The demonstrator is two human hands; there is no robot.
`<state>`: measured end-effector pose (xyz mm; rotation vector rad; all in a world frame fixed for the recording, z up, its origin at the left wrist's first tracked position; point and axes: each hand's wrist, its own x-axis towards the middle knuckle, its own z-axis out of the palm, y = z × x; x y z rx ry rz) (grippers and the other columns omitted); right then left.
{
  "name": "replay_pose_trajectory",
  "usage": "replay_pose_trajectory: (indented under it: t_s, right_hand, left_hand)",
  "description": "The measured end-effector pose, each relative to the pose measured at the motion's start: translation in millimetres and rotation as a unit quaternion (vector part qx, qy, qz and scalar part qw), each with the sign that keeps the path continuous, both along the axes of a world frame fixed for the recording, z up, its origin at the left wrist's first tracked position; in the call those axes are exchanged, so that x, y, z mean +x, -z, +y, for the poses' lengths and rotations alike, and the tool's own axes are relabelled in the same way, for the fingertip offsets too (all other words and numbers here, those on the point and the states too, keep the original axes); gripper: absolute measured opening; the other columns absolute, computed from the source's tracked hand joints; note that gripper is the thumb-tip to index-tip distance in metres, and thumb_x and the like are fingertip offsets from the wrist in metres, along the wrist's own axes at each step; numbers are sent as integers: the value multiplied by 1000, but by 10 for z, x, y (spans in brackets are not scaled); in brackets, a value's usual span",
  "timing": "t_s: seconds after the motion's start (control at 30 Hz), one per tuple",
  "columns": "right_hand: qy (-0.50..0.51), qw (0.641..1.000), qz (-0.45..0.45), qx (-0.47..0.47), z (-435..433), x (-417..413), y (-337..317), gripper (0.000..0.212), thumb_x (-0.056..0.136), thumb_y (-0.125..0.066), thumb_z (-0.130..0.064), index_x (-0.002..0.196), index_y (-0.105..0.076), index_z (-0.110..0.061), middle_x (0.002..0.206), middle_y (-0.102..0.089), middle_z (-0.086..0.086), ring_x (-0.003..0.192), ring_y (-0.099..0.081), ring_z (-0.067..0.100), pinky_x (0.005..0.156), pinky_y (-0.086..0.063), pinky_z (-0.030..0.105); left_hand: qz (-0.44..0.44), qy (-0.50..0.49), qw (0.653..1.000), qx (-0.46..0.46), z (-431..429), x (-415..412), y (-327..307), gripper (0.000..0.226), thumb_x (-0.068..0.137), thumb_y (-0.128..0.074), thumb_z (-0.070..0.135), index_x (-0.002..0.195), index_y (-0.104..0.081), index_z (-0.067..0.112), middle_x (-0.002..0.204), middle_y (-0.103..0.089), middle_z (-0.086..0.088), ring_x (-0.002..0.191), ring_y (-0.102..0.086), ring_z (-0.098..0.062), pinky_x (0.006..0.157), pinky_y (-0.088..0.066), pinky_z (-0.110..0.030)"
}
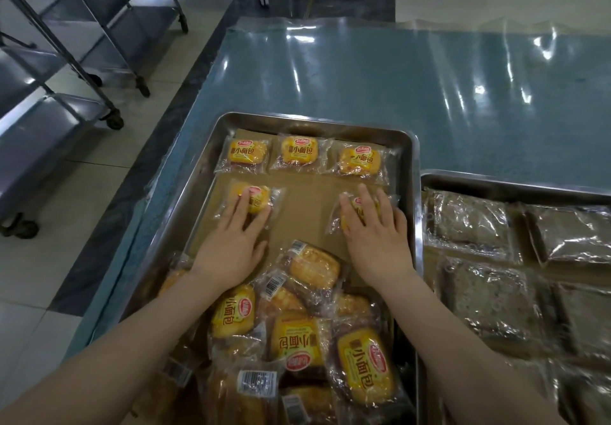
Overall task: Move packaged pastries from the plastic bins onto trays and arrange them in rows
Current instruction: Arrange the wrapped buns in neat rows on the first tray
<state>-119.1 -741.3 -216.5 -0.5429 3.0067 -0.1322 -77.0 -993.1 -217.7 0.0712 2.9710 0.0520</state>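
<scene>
A steel tray lined with brown paper holds yellow-labelled packaged pastries. Three of them lie in a row along its far end. In a second row, my left hand rests with straight fingers on one pastry at the left. My right hand lies flat on another pastry at the right. Brown paper shows bare between those two. A loose pile of several pastries fills the near end of the tray, some label up, some barcode up.
A second steel tray at the right holds several dark pastries in clear wrap. Both trays stand on a blue table under clear plastic film. Steel wheeled racks stand on the tiled floor at the left.
</scene>
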Motion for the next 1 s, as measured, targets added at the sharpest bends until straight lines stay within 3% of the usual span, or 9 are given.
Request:
replay_pose_trajectory:
  t_s: [0.13, 0.23, 0.33, 0.5, 0.73, 1.0]
  right_hand:
    - [-17, 1000, 0, -8, -15, -12, 38, 70, 93, -24, -13, 150, 15, -19, 159, 16, 7, 140, 27, 31, 113, 12, 50]
    - [-18, 1000, -5, -16, -21, -19, 59, 70, 93, -25, -9, 149, 17, -15, 158, 18, 7, 135, 31, 31, 112, 12, 46]
    - [-20, 1000, -12, -18, -19, -44, 89, 74, 94, -33, -9, 150, 15, -18, 158, 18, 6, 140, 25, 36, 114, 8, 48]
    - [-15, 999, -20, -26, -29, -78, 103, 74, 93, -36, -10, 150, 8, -26, 160, 12, 2, 143, 19, 35, 113, 7, 49]
    - [8, 999, -16, -42, -33, -83, 101, 69, 98, -37, -19, 150, 6, -29, 159, 15, 4, 142, 21, 34, 112, 9, 47]
    - [19, 999, -7, -36, -22, -87, 55, 77, 95, -41, -11, 150, 9, -31, 157, 22, 7, 136, 33, 30, 111, 14, 47]
  left_hand:
    - [19, -31, 999, -2, -117, -150, -23, 75, 92, -29, 54, 143, 21, 30, 152, 27, -5, 139, 27, -22, 112, -1, -42]
    - [51, -30, 998, 5, -147, -203, -43, 81, 91, -29, 56, 140, 31, 28, 151, 31, -5, 140, 26, -22, 113, 3, -41]
    - [-8, -37, 999, 11, -121, -245, 1, 80, 88, -22, 63, 140, 30, 33, 148, 37, -4, 137, 32, -25, 114, 2, -47]
    - [-68, -10, 998, -14, -56, -199, 105, 71, 72, 1, 76, 134, 27, 52, 143, 45, -10, 128, 43, -35, 102, 19, -49]
    - [-77, -5, 997, -17, -136, -312, 41, 75, 69, -6, 80, 135, 20, 55, 143, 45, -7, 128, 43, -33, 103, 19, -47]
    - [-75, 21, 997, -12, -294, -437, -8, 75, 74, -15, 77, 140, 12, 54, 141, 45, 0, 129, 43, -24, 107, 14, -47]
